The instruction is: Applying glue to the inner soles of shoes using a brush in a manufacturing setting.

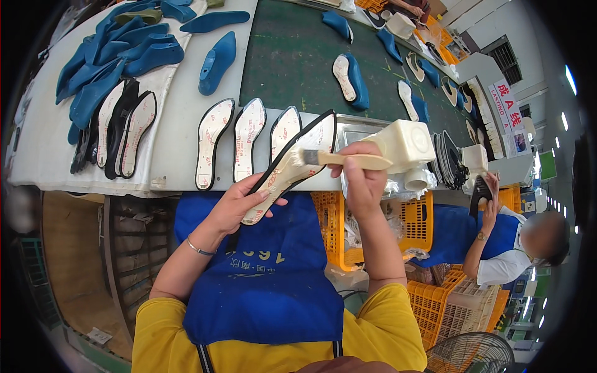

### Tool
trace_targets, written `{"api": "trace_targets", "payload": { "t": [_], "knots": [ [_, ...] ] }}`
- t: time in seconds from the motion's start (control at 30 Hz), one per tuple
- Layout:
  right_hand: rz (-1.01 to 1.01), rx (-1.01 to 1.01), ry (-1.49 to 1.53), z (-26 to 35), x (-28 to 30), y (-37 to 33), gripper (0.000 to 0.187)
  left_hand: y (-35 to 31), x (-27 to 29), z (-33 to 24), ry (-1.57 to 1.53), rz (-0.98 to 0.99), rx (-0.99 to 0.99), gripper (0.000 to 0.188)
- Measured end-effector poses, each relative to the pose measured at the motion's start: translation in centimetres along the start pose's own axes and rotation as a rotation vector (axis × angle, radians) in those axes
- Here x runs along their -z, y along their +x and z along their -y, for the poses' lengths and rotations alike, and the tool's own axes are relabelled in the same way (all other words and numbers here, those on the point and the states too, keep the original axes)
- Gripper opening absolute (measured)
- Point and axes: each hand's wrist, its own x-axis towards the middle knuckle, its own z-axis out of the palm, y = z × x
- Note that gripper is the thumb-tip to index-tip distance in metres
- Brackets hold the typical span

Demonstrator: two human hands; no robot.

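Observation:
My left hand [239,208] grips a white insole [311,142] with a black edge by its narrower end, tilted up over the table's front edge. In my right hand [360,177] is a flat wooden-handled brush [336,159], its bristles touching the insole's upper face around the middle. Wet-looking pale smears show on that face. Behind the held piece, several similar insoles [214,143] lie in a row on the white tabletop. A cream plastic container [407,146] with a round opening stands just right of my right hand.
Blue shoe lasts [118,56] are heaped at the far left, beside stacked insoles [137,133]. A green conveyor belt [292,59] carries lasts and insoles. Yellow crates [416,224] stand below the table. At right, a co-worker [491,242] holds a dark piece; a fan [469,354] stands near.

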Motion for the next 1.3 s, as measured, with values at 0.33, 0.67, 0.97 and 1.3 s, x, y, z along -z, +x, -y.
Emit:
{"api": "trace_targets", "payload": {
  "t": [0.33, 0.67, 0.97, 1.3],
  "knots": [
    [-0.243, -0.027, -0.099, -2.5, 4.4, 5.2, 0.013, -0.9, 0.7, -1.1, 0.044, 0.047, -0.010, 0.045],
    [-0.157, -0.073, -0.120, -0.9, 3.4, 4.6, 0.011, -1.3, 1.4, -1.2, 0.084, 0.069, -0.006, 0.046],
    [0.016, -0.099, 0.158, 0.6, 3.0, 2.0, 0.012, -1.5, 2.0, -0.7, -0.058, 0.051, -0.011, 0.046],
    [-0.105, 0.056, -0.054, -1.2, 5.6, 6.2, 0.014, -2.2, 2.4, -1.1, -0.037, 0.129, 0.002, 0.049]
  ]
}}
